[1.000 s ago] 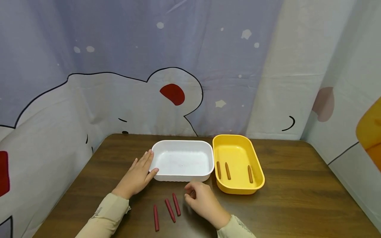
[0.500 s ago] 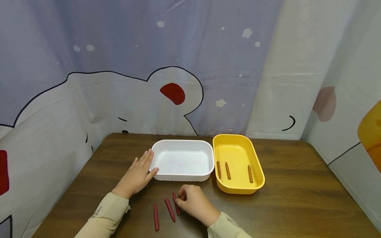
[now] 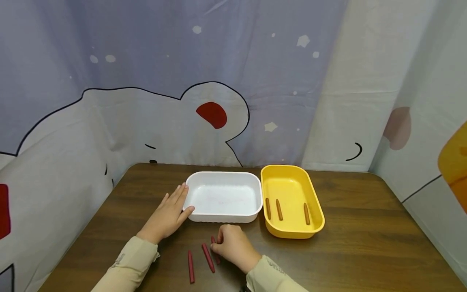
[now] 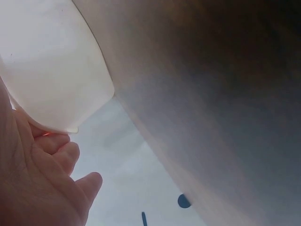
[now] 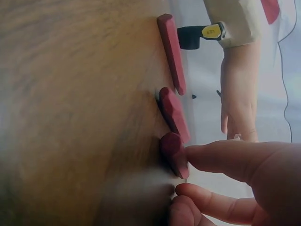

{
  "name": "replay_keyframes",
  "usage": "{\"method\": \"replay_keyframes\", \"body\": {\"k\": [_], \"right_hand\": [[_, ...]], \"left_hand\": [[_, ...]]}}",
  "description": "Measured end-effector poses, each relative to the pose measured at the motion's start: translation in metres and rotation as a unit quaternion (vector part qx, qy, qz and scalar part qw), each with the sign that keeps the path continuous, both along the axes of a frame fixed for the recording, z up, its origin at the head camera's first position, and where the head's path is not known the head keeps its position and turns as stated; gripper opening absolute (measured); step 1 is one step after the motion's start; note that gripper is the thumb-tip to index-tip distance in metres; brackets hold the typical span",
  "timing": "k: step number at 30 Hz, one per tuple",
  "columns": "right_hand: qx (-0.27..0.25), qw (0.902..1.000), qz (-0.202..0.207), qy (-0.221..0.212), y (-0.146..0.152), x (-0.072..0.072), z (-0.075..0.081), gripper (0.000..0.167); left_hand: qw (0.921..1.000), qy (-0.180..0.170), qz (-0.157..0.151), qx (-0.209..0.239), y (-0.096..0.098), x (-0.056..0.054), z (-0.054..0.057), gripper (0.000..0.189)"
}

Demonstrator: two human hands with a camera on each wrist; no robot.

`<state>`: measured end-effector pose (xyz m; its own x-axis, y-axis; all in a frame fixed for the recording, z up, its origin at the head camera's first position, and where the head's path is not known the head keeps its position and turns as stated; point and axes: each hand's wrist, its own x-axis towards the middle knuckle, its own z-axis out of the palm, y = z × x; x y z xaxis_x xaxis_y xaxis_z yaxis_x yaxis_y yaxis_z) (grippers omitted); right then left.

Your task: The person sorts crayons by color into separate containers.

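Note:
Three dark red crayons lie on the table: a left one (image 3: 191, 267), a middle one (image 3: 208, 258) and a right one (image 5: 172, 146). My right hand (image 3: 237, 246) is at the right crayon, thumb on one side and fingertips on the other, pinching it while it lies on the wood. Its far part is partly covered by the hand in the head view. My left hand (image 3: 166, 217) rests with straight fingers against the left end of a white plastic tub (image 3: 223, 218). In the left wrist view, those fingers (image 4: 66, 155) lie along the tub's outer wall.
A yellow tub (image 3: 294, 234) stands against the white tub's right end, with three brown crayons (image 3: 279, 209) inside. The brown wooden table (image 3: 365, 243) reaches back to a printed curtain (image 3: 277, 81).
My right hand has moved left from beside the white tub's front onto the right red crayon, its thumb and fingers closing about it. My left hand and both tubs have stayed put.

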<state>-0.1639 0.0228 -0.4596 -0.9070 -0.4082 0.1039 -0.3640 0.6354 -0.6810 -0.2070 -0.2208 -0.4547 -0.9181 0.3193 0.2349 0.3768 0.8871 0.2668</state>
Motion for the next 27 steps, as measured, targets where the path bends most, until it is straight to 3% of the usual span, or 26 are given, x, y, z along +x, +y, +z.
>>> {"method": "replay_keyframes", "body": {"k": [8,17,27], "right_hand": [[0.003,0.9999,-0.004,-0.013,0.0008,-0.0003,-0.0002,0.028],[-0.013,0.9999,-0.003,0.003,0.0048,-0.0002,0.0001,0.023],[-0.061,0.9981,0.005,-0.011,0.0079,-0.0006,-0.0002,0.017]], "left_hand": [[1.0,0.002,-0.001,-0.003,0.0002,-0.0006,0.0006,0.073],[1.0,0.001,-0.001,-0.004,0.0004,-0.0023,-0.0016,0.074],[1.0,0.004,0.001,0.0,0.0005,-0.0008,0.0006,0.073]]}}
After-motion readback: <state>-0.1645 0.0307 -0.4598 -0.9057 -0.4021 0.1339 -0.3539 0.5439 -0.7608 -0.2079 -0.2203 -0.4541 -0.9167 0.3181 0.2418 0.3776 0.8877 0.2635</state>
